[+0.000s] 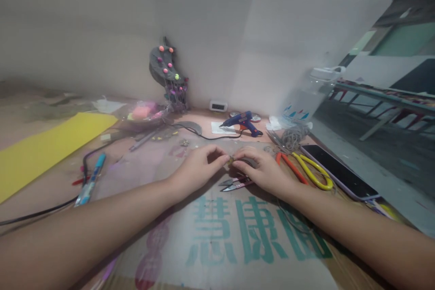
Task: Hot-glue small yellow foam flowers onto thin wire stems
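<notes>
My left hand (199,165) and my right hand (260,167) meet over a flattened cardboard sheet (217,235) with green printed characters. Both pinch a tiny yellowish piece (230,160) between their fingertips; it is too small to name. Small thread snips (234,184) lie on the cardboard just under my right hand. Scissors with orange and yellow handles (306,170) rest to the right of that hand.
A blue glue gun (242,122) lies at the back, its black cord trailing left. A phone (340,171) sits at the right edge. A yellow sheet (44,147), a blue pen (91,179), a grey beaded ornament (166,72) and a clear bottle (306,95) stand around. White boards wall the back.
</notes>
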Motion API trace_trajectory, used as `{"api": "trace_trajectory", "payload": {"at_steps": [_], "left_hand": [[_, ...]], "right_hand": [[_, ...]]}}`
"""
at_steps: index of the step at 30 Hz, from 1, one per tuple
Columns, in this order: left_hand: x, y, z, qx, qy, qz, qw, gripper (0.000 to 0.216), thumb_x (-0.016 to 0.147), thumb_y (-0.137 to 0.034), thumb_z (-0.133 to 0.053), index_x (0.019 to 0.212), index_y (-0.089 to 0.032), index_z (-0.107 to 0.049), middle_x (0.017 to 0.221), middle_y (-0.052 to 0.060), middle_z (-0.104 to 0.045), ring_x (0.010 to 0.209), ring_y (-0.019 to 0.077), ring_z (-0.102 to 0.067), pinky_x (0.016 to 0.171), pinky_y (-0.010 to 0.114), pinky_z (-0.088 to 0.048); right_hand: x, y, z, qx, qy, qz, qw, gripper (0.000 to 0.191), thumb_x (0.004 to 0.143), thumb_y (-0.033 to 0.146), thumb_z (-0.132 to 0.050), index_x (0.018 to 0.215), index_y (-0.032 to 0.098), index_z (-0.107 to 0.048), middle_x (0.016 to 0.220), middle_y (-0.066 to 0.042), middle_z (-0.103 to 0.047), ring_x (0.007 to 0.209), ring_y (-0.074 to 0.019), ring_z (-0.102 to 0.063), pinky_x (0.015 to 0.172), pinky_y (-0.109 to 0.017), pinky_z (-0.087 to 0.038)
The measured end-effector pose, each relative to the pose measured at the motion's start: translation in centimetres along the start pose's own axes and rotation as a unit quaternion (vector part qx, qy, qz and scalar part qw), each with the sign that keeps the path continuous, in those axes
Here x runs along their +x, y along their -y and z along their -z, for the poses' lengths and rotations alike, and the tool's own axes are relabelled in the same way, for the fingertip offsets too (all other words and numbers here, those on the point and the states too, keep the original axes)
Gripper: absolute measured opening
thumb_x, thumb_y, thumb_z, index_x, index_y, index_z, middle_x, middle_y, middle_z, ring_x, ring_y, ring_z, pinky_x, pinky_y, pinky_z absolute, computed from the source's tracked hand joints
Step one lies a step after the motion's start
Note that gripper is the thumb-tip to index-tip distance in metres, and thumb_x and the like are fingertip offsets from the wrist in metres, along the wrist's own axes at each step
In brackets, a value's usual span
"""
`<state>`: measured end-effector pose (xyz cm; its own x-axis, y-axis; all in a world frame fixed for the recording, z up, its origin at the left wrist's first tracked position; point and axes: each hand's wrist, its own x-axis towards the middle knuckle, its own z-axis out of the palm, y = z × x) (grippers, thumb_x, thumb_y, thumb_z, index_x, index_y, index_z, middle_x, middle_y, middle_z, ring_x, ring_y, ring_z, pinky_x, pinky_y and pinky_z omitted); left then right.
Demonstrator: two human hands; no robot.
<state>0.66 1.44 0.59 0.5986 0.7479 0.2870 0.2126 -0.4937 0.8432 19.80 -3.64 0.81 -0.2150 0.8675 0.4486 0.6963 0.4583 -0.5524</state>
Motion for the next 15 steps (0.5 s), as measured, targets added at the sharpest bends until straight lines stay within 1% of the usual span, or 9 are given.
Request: {"api": "trace_trajectory", "payload": {"at_steps": [5, 8, 12, 15], "left_hand": [[0.09, 0.34, -0.05, -0.023, 0.012, 0.007, 1.0, 0.022, 0.089, -0.033, -0.05, 0.089, -0.018, -0.065, 0.085, 0.001, -0.069, 0.078, 0.0159, -0.062, 0.073, 0.027, -0.046], [0.11, 0.36, -0.1, -0.032, 0.017, 0.013, 0.999, 0.022, 0.088, -0.035, -0.052, 0.091, -0.018, -0.066, 0.086, 0.001, -0.069, 0.079, 0.0159, -0.063, 0.074, 0.026, -0.047], [0.07, 0.19, -0.11, -0.01, 0.011, 0.01, 1.0, 0.02, 0.087, -0.034, -0.054, 0.089, -0.018, -0.066, 0.085, 0.001, -0.069, 0.078, 0.0161, -0.062, 0.074, 0.027, -0.047], [0.06, 0.11, -0.07, -0.005, -0.004, 0.018, 1.0, 0.02, 0.087, -0.034, -0.054, 0.088, -0.017, -0.066, 0.085, 0.002, -0.069, 0.078, 0.0162, -0.061, 0.073, 0.027, -0.046]], "right_hand": [[-0.06, -0.15, -0.07, 0.011, 0.018, -0.032, 0.999, 0.014, 0.088, 0.026, -0.055, 0.082, 0.018, -0.065, 0.082, -0.003, -0.066, 0.08, -0.0172, -0.063, 0.076, -0.03, -0.047], [-0.08, -0.21, -0.09, 0.013, 0.017, -0.033, 0.999, 0.013, 0.088, 0.025, -0.056, 0.082, 0.018, -0.065, 0.082, -0.003, -0.066, 0.08, -0.0167, -0.062, 0.075, -0.029, -0.046], [-0.05, -0.15, -0.12, 0.015, 0.02, -0.029, 0.999, 0.014, 0.088, 0.025, -0.055, 0.081, 0.018, -0.064, 0.082, -0.003, -0.065, 0.08, -0.0166, -0.062, 0.076, -0.029, -0.047], [0.0, 0.0, -0.01, 0.017, 0.009, -0.037, 0.999, 0.014, 0.088, 0.027, -0.056, 0.082, 0.018, -0.064, 0.083, -0.003, -0.066, 0.081, -0.0172, -0.063, 0.076, -0.029, -0.047]]}}
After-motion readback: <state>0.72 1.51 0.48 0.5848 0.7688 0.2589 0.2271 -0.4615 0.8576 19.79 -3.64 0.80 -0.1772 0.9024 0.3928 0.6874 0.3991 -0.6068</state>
